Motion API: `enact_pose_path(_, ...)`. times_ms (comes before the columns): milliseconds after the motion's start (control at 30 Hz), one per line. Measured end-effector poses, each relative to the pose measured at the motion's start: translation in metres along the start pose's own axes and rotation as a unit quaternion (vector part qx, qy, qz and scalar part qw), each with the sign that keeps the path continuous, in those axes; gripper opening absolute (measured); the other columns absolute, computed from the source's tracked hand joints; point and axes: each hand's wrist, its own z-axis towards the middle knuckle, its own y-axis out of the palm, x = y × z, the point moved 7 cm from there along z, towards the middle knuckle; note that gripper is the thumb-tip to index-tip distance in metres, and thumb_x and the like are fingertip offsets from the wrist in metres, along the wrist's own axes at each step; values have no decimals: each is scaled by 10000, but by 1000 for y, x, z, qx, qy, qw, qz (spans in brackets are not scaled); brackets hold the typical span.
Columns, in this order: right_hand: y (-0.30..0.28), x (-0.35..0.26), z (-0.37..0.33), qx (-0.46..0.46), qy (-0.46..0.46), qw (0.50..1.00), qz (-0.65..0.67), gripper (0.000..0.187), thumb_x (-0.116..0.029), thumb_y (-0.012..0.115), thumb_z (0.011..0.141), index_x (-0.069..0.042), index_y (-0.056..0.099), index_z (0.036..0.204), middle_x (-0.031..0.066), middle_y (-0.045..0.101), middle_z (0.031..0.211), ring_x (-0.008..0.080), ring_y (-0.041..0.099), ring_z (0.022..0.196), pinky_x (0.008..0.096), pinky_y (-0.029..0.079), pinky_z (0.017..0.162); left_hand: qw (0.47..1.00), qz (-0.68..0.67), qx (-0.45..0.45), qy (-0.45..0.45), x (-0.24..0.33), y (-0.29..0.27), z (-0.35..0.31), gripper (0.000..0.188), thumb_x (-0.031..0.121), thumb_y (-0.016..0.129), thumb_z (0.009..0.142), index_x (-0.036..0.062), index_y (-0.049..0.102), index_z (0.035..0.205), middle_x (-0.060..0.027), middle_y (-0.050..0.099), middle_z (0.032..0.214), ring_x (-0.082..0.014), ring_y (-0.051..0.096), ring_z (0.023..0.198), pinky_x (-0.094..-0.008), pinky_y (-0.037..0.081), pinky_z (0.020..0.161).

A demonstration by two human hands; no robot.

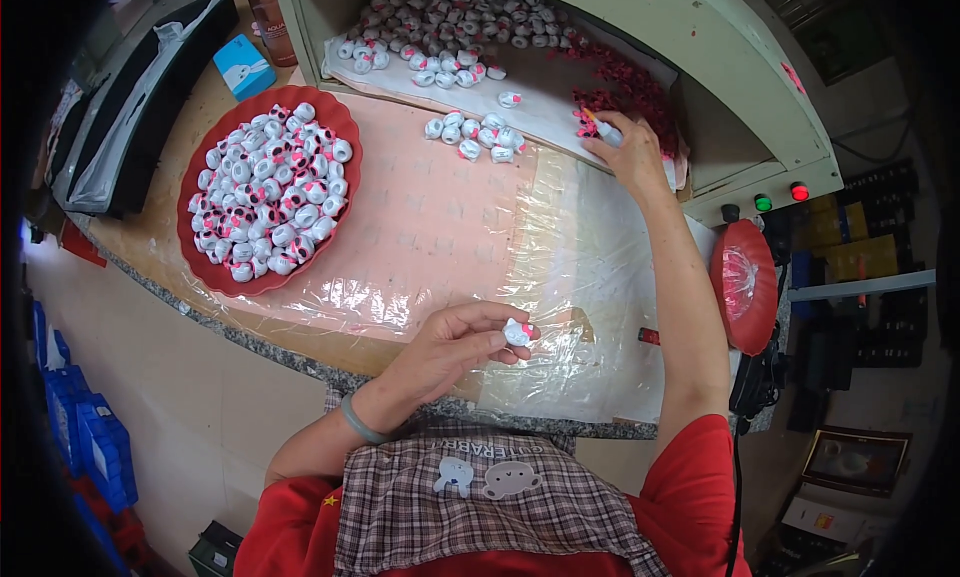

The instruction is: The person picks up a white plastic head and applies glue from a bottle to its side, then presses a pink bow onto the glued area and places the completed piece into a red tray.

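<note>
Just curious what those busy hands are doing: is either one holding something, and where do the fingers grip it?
The left hand pinches a small white-and-pink piece by its sides between fingertips. The right hand grips a small white piece at the pink pile.

Fingers of the left hand [455, 342] are covering most of a small white-and-pink piece [517, 331], leaving its shape unclear. Near the desk's [400, 217] far right corner, the right hand [630, 152] is hiding part of the pink bits [640, 97], each too small to make out. The picture's top edge is cutting off the heap of white pieces [470, 12] and a brown bottle [270, 17] at the desk's far left corner. A checked apron [480, 507] is running out of frame below.
</note>
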Motion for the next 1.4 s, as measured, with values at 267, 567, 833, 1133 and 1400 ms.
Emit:
enact_pose_path(267, 16, 11, 18, 25, -78, 995, -54, 297, -161, 718, 741, -62, 683, 1018, 216, 664, 913, 383, 626, 876, 427, 512, 805, 1000, -1, 1, 1, -1, 1, 0, 292, 18, 495, 946, -44, 536, 1228, -129, 617, 1103, -223, 632, 1007, -304, 516, 875)
enact_pose_path(567, -5, 44, -8, -12, 157, 919, 363, 170, -31, 673, 802, 16, 681, 965, 57, 658, 695, 83, 612, 580, 216, 502, 536, 1000, -4, 2, -4, -5, 3, -4, 292, 33, 501, 947, -42, 537, 1226, -124, 616, 1106, -218, 632, 1001, -307, 518, 871)
enact_pose_path(833, -13, -18, -128, -172, 189, 868, 425, 227, -22, 674, 811, 37, 652, 1029, 43, 628, 733, 94, 573, 585, 224, 477, 560, 1000, 26, 10, 5, -1, 0, 1, 308, 73, 528, 936, -25, 540, 1228, -150, 615, 1150, -209, 634, 981, -298, 524, 852)
enact_pose_path(1133, -29, 2, -172, -77, 234, 905, 347, 114, -79, 698, 807, -14, 651, 889, -2, 620, 705, 49, 544, 554, 198, 436, 494, 1000, 21, 13, -2, -3, 1, 2, 302, 56, 520, 941, -26, 539, 1231, -130, 622, 1120, -207, 634, 988, -303, 519, 851)
enact_pose_path(1400, -23, -9, -190, -127, 179, 930, 295, 126, -42, 692, 785, 1, 657, 898, 39, 638, 765, 98, 575, 607, 237, 459, 558, 999, 31, 16, -2, -3, 2, 3, 301, 66, 526, 940, -25, 543, 1226, -141, 626, 1127, -213, 637, 980, -306, 521, 843)
